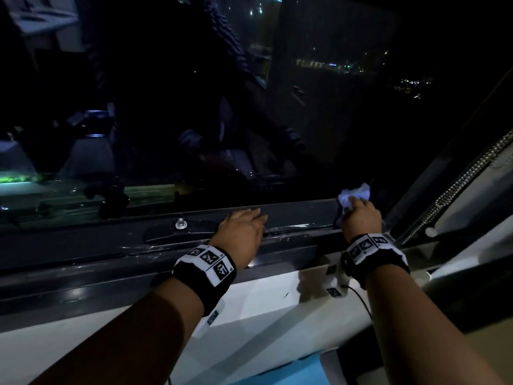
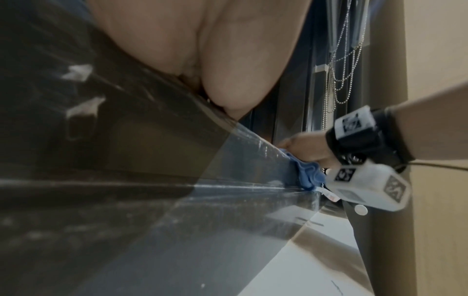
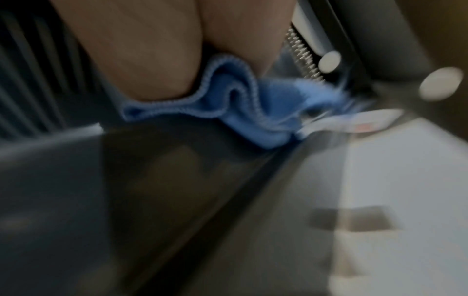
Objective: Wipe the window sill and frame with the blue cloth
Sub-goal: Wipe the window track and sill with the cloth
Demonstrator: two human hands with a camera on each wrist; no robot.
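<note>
Right hand (image 1: 361,216): fingers curled round the bunched blue cloth (image 1: 354,196), pressing it on the dark window frame (image 1: 299,212) near the right corner (bead chain (image 1: 455,187) beside).
Left hand (image 1: 242,232): fingers flat, together, resting on the frame.

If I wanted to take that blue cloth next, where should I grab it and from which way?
Probably grab the bunched folds of the blue cloth that stick out past the fingers of the right hand, coming from above. The cloth is crumpled against the dark window frame near the right corner, so its underside is pinned, and the right hand covers the near part. The left hand rests on the frame nearby.
</note>
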